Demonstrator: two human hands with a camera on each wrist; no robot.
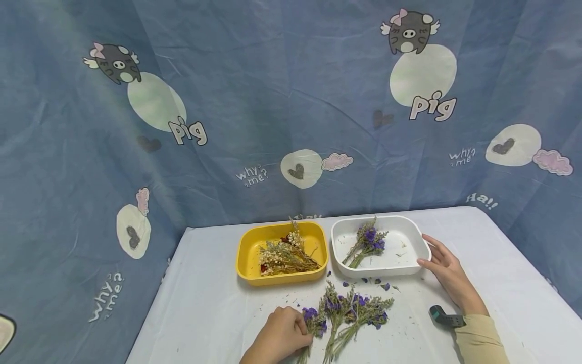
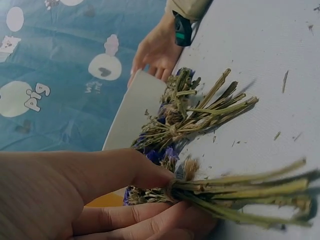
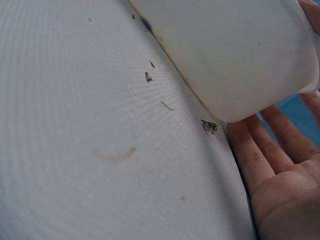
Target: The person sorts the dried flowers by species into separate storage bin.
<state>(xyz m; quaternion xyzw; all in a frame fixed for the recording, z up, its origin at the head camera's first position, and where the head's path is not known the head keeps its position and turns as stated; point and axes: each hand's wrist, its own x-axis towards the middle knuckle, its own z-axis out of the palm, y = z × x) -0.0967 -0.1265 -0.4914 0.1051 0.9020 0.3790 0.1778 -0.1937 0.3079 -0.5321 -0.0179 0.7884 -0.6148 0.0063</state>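
My left hand (image 1: 281,331) pinches a small bunch of dried purple flowers (image 1: 313,323) between thumb and fingers. In the left wrist view its stems (image 2: 250,192) stick out to the right, past a tie by the thumb. Two similar bunches, one purple-flowered bunch (image 1: 334,308) and another purple-flowered bunch (image 1: 364,316), lie side by side on the table. At the right end of a white tray (image 1: 382,270), my right hand (image 1: 447,268) holds the wall, thumb at the rim and fingers along the outside. Purple-flowered bunches (image 1: 369,242) lie inside that tray.
To the left of the white tray stands a yellow tray (image 1: 284,278) holding dried cream and dark red flowers (image 1: 282,258). Loose petals (image 1: 385,286) and stem bits are scattered on the white table (image 1: 204,303). A patterned blue curtain (image 1: 254,111) hangs behind.
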